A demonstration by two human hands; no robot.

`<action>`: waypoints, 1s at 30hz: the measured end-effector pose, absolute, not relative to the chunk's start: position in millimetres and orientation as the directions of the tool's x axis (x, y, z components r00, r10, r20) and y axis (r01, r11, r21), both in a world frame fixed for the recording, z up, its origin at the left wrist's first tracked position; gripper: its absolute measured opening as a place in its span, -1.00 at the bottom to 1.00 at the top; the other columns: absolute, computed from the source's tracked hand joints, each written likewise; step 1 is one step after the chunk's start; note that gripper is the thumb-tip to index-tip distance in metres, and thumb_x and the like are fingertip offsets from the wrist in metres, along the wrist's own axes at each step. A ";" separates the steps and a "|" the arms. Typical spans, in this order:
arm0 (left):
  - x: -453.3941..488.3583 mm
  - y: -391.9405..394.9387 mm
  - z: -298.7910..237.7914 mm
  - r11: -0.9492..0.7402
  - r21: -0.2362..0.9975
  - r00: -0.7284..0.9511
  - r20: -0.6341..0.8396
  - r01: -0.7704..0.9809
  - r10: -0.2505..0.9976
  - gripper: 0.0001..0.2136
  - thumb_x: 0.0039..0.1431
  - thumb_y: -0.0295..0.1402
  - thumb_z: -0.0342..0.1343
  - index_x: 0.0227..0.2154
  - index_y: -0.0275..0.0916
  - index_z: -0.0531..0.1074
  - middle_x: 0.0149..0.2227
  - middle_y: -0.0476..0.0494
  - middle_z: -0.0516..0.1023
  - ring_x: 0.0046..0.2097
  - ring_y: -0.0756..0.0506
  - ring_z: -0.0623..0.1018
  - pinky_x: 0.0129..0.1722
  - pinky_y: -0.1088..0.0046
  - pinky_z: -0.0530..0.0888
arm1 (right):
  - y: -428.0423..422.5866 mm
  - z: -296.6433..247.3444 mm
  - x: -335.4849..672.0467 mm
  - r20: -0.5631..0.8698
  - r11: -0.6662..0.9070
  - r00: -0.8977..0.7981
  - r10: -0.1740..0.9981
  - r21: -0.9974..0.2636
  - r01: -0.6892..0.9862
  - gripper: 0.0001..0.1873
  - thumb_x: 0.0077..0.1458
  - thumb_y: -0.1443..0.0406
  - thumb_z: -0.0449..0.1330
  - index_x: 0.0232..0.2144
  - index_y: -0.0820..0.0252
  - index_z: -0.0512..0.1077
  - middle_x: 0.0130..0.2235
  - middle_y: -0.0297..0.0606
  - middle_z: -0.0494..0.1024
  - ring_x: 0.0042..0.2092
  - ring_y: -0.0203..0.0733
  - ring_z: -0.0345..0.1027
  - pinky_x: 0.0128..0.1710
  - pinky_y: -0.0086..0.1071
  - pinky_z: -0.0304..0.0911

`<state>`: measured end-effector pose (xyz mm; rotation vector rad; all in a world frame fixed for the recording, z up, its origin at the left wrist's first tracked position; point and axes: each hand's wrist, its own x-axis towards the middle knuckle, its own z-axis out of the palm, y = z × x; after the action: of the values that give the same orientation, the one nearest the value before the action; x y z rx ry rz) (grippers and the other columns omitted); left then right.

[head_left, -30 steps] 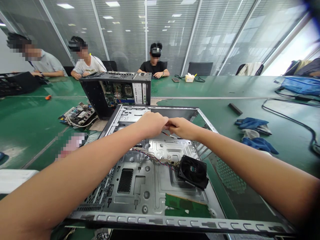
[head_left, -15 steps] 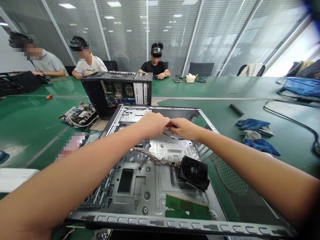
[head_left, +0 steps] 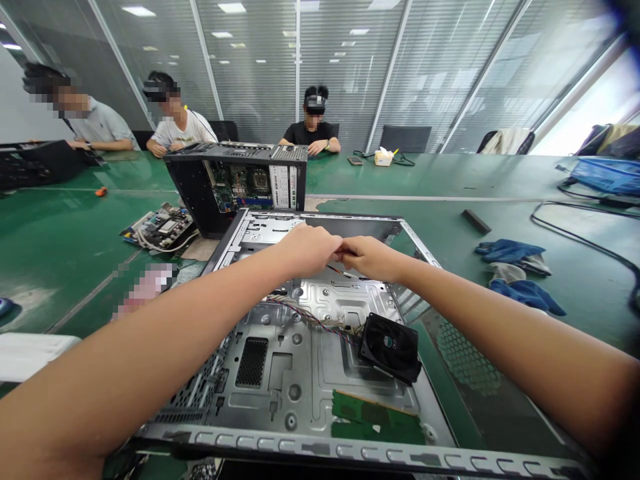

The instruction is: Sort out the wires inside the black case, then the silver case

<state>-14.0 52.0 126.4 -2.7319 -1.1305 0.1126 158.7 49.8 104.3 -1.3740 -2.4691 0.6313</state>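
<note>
An open computer case (head_left: 300, 439) lies on its side in front of me. Over its far part, my left hand (head_left: 315, 248) and my right hand (head_left: 369, 257) meet, fingers closed and fingertips touching; what they pinch is hidden. Just below the fingers runs a thin cable (head_left: 341, 272) with coloured wires, and I cannot tell whether it is in their grip. A black cooling fan (head_left: 391, 348) rests tilted inside the case at the right, with a bundle of wires (head_left: 320, 320) leading left. Green memory modules (head_left: 375, 412) lie on the case floor near the front edge.
Behind stands another open computer case (head_left: 235, 153), with a loose circuit board (head_left: 163, 227) to its left. Blue-grey gloves (head_left: 525, 293), a dark bar (head_left: 476, 221) and a black cable (head_left: 590, 233) lie at the right on the green table (head_left: 440, 180). Several people sit across.
The view has shifted very slightly. Both hands stay together in the same place over the case, and nothing else has visibly moved.
</note>
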 end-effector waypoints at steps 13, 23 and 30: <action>-12.7 51.3 127.5 -0.693 -0.209 0.707 -0.010 0.690 0.707 -0.71 0.34 -0.34 -0.10 -0.05 -0.26 0.47 -0.21 -0.33 0.63 -0.21 -0.20 0.57 -0.29 0.28 0.31 | 51.8 101.3 158.9 0.025 0.471 -0.523 0.852 -0.472 0.745 -0.80 0.06 0.32 0.02 -0.39 0.21 0.45 -0.40 -0.24 0.52 -0.36 -0.21 0.28 -0.30 -0.35 0.15; -13.0 50.9 127.6 -0.690 -0.178 0.702 0.005 0.702 0.712 -0.74 0.33 -0.33 -0.06 -0.08 -0.24 0.48 -0.22 -0.31 0.63 -0.22 -0.18 0.57 -0.26 0.29 0.31 | 52.1 101.0 160.5 0.033 0.480 -0.529 0.848 -0.470 0.740 -0.78 0.11 0.30 0.03 -0.35 0.22 0.48 -0.39 -0.22 0.54 -0.35 -0.19 0.31 -0.30 -0.34 0.16; -12.6 50.4 127.9 -0.692 -0.203 0.706 -0.004 0.693 0.708 -0.74 0.34 -0.33 -0.08 -0.08 -0.24 0.47 -0.22 -0.30 0.63 -0.23 -0.17 0.56 -0.29 0.30 0.30 | 52.0 101.1 160.1 0.029 0.475 -0.518 0.855 -0.446 0.759 -0.78 0.11 0.30 0.02 -0.37 0.20 0.47 -0.41 -0.25 0.52 -0.37 -0.20 0.28 -0.31 -0.35 0.14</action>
<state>-12.6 50.4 127.9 -2.7269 -1.1308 0.1214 160.1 52.0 101.1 -1.3835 -2.4760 0.5609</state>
